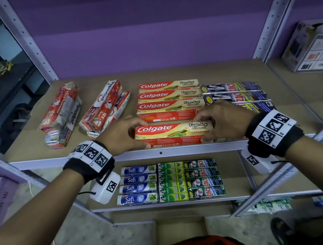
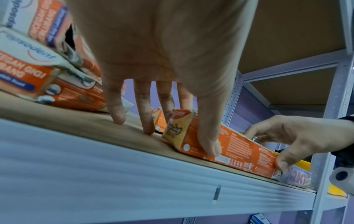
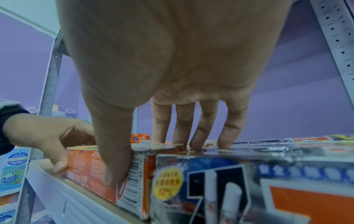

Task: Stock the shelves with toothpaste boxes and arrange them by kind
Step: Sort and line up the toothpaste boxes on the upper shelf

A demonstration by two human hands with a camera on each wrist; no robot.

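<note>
A red and gold Colgate box [image 1: 174, 133] lies lengthwise at the front edge of the upper shelf [image 1: 132, 155]. My left hand [image 1: 123, 136] pinches its left end, thumb on the front face, fingers behind [image 2: 208, 145]. My right hand [image 1: 223, 119] pinches its right end the same way [image 3: 114, 169]. Behind it lie three more Colgate boxes [image 1: 170, 97] in a row. Dark Zact boxes [image 1: 237, 93] lie to the right, and one [image 3: 239, 189] sits right beside the held box. Pepsodent boxes [image 1: 82, 114] are piled loosely at the left.
The lower shelf [image 1: 239, 195] holds neat rows of blue Safi boxes [image 1: 137, 184], green boxes [image 1: 172, 181] and green Zact boxes [image 1: 204, 177]. A white carton [image 1: 314, 47] stands on the neighbouring shelf at right. Metal uprights [image 1: 277, 4] frame the bay.
</note>
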